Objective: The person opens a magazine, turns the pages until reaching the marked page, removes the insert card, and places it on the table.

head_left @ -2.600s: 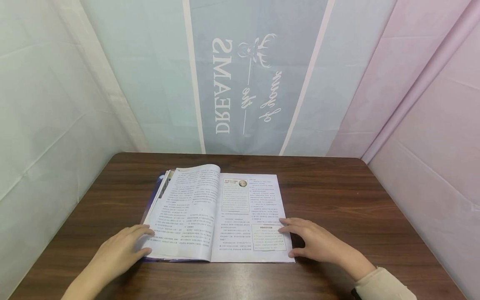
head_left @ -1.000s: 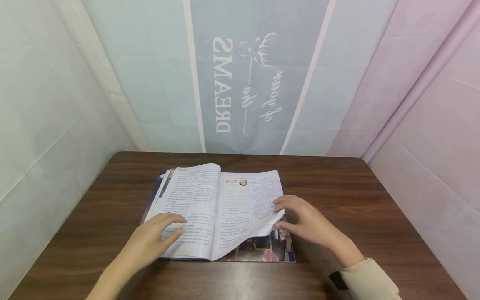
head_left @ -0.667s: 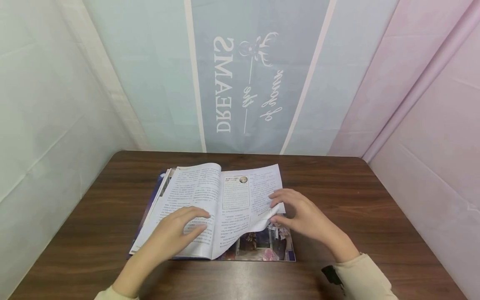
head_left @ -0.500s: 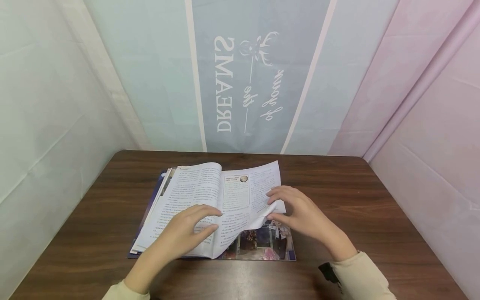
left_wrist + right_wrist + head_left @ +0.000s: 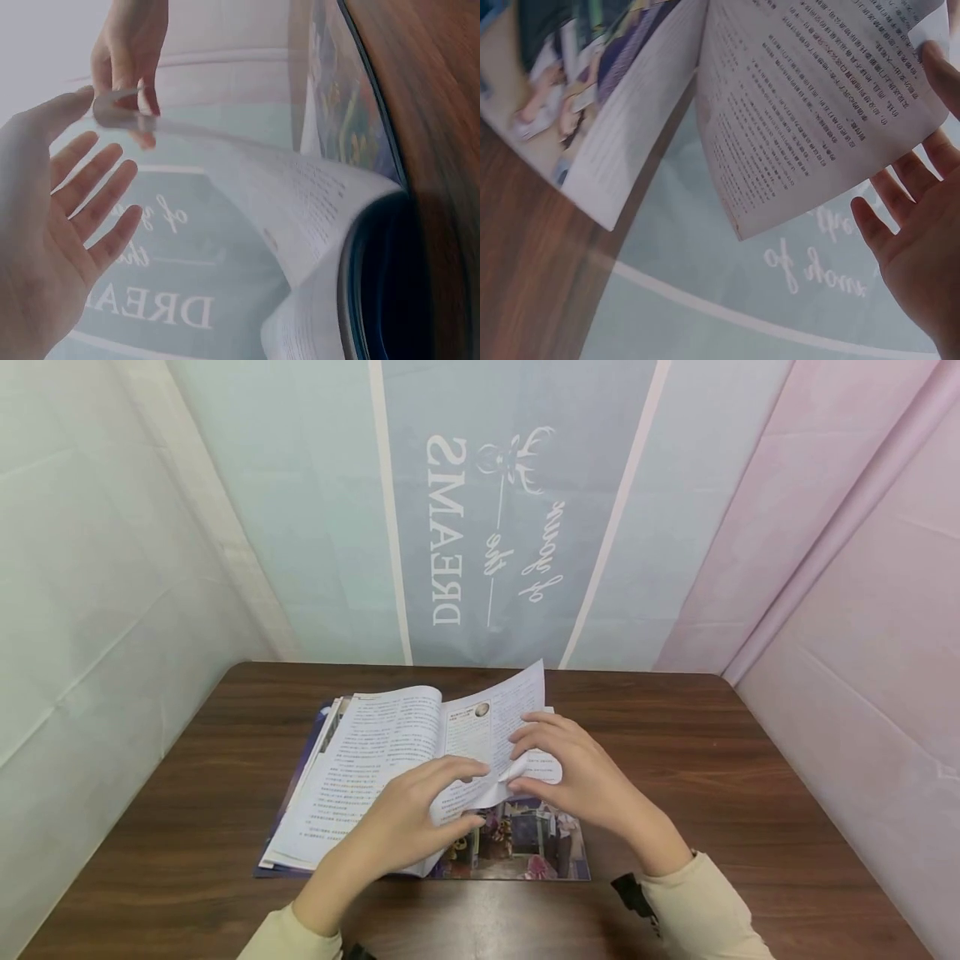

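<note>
An open magazine lies on the wooden table in the head view, its left pages folded over in a soft curve. My right hand pinches the lower corner of a right-hand page, which is lifted and bent. Below the lifted page, a colour photo page shows. My left hand hovers over the middle of the magazine, thumb and fingers spread near the lifted page's lower edge. In the left wrist view, the left hand's fingers extend loosely, with the thumb close to the curled corner. The right wrist view shows the page's printed underside.
The brown table extends around the magazine on every side. Behind it hangs a pale blue-grey cloth with mirrored lettering. White and pinkish cloth walls stand at the left and right.
My right hand has taken the page's corner, lifted it and carried it leftward, uncovering the photo page. My left hand has left the magazine's left edge and moved right toward the lifted page.
</note>
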{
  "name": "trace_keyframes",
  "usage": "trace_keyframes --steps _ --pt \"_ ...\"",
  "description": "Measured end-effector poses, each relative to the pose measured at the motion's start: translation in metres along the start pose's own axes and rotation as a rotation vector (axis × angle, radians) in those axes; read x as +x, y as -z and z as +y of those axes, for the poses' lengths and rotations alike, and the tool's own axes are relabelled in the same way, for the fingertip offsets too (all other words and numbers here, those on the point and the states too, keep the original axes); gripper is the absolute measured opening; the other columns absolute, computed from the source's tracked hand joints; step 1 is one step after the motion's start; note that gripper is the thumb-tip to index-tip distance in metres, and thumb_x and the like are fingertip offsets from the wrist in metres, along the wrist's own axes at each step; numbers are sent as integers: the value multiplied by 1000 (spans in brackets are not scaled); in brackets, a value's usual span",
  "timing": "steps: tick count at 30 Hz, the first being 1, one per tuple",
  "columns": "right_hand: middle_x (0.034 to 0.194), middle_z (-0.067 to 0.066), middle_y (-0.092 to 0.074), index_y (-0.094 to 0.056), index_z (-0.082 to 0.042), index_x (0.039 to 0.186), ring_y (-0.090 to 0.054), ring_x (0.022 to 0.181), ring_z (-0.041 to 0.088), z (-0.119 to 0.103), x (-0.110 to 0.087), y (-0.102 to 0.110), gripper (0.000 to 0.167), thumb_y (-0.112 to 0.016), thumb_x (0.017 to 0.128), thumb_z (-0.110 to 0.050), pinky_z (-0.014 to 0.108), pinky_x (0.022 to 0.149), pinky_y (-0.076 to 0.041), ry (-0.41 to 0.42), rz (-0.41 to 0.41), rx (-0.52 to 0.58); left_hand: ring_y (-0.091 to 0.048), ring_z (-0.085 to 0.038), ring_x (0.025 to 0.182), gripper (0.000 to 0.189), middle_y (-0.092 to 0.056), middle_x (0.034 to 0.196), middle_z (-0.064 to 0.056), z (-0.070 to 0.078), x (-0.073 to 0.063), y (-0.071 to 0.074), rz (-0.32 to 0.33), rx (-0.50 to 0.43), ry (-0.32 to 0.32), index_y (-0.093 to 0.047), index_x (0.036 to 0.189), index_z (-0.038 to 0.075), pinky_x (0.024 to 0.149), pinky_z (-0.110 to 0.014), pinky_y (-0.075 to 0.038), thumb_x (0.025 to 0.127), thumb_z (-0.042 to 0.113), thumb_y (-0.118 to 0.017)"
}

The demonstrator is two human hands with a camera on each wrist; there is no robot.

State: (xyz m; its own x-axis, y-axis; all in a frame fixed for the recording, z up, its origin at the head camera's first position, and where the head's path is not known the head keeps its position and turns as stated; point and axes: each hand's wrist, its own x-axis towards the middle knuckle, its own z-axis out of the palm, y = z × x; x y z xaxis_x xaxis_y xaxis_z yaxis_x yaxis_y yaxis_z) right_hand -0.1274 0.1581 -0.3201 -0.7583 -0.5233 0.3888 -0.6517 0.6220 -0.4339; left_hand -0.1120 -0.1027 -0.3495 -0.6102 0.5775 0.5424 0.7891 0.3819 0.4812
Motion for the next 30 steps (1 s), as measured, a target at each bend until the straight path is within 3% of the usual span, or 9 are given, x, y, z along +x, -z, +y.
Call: trace_keyframes --steps 10,19,27,30 --pt "127 -2 -64 -68 -18 107 -42 137 23 -9 5 1 36 -86 78 -31 48 117 -26 63 17 -34 -66 -10 99 48 -68 118 3 3 2 -6 10 -13 -5 -63 126 16 87 -29 -56 82 15 -82" --pt "137 3 -58 -67 -15 119 -43 136 26 -8 -1 3 48 -86 78 -29 46 117 -27 121 88 -10 -62 -16 116 40 -66 126 1 5 -1 -3 -2 33 44 -62 131 15 96 -35 -52 92 19 -71" --pt "138 5 -57 -66 -13 122 -49 131 26 -5 -8 7 45 -63 94 -48 44 113 -35 188 153 1 -62 -18 116 39 -66 126 1 1 -5 1 61 95 89 -63 132 18 97 -38 -52 94 15 -68" --pt "135 4 -59 -67 -13 120 -52 128 25 -3 -13 8 43 -64 94 -47 42 108 -40 189 150 -31 -63 -20 115 38 -67 125 1 -2 -9 5 96 136 98 -62 132 17 97 -40 -52 95 14 -66"
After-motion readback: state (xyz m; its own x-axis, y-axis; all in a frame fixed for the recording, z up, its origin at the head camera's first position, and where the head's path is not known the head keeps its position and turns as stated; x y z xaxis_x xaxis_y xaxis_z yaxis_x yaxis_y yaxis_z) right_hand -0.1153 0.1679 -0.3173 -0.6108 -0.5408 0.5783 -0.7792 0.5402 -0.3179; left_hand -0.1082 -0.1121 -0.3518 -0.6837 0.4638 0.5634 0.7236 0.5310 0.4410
